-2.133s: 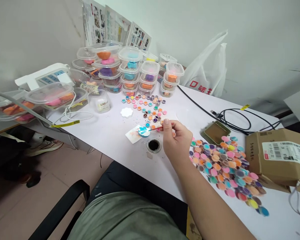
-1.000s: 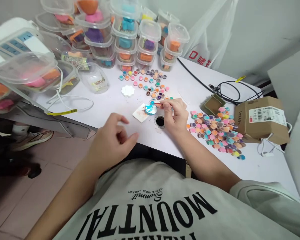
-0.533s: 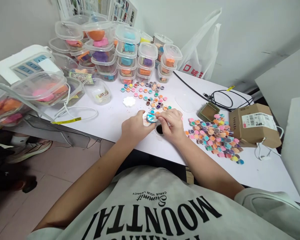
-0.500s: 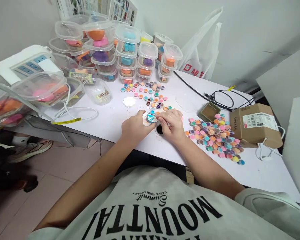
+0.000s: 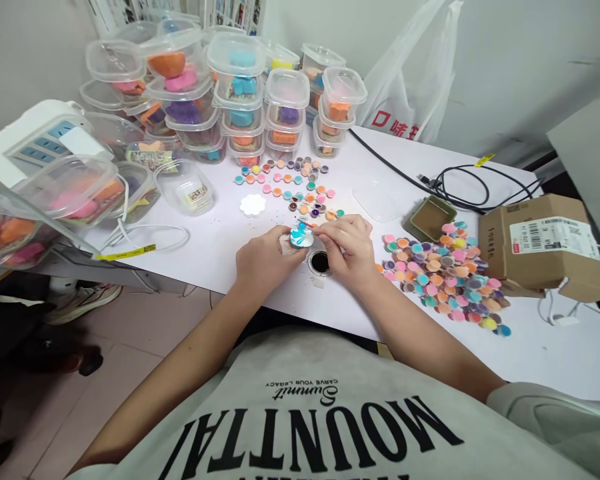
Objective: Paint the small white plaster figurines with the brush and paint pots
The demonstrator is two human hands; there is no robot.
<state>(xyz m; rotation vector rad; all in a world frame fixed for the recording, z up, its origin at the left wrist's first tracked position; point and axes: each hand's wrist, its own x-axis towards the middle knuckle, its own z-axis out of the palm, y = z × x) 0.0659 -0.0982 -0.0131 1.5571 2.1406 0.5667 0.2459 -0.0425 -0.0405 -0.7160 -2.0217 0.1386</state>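
Observation:
My left hand [image 5: 266,261] grips a small round blue-and-white piece [image 5: 301,235] between thumb and fingers, over the white table. Pinched in my right hand [image 5: 349,250] is a thin brush [image 5: 311,227], its tip at the upper part of the blue-and-white piece. Just below the hands lies a round pot with a dark inside [image 5: 321,262]. A white scalloped dish [image 5: 253,205] rests to the left. Linked paint pots [image 5: 315,196] are spread behind my hands, and a large pile of small coloured pots [image 5: 443,277] sits to the right.
Stacked clear tubs [image 5: 240,100] line the back left, with a power strip [image 5: 45,143] beside them. At the right are an olive container [image 5: 430,219], a cardboard box [image 5: 545,247] and a black cable [image 5: 385,160]. A white plastic bag [image 5: 410,87] stands behind.
The view has shifted slightly. The blue-and-white piece now shows more of its white pattern toward me, and the brush tip has moved to its upper edge.

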